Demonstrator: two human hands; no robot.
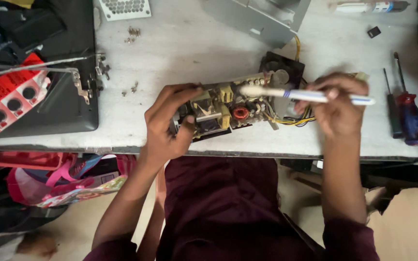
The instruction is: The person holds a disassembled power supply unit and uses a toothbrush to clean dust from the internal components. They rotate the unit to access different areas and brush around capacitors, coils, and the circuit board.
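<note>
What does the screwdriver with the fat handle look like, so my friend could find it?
Look at the right end of the grey worktable, past the right hand holding a white toothbrush. Two screwdrivers lie side by side there. Yours is the red and blue screwdriver, much chunkier than the thin black screwdriver on its left.

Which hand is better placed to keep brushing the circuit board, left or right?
Right. The right hand already grips the white-and-blue toothbrush, its head over the circuit board. The left hand is clamped on the board's near-left end, steadying it at the table edge, so it probably should not let go.
</note>
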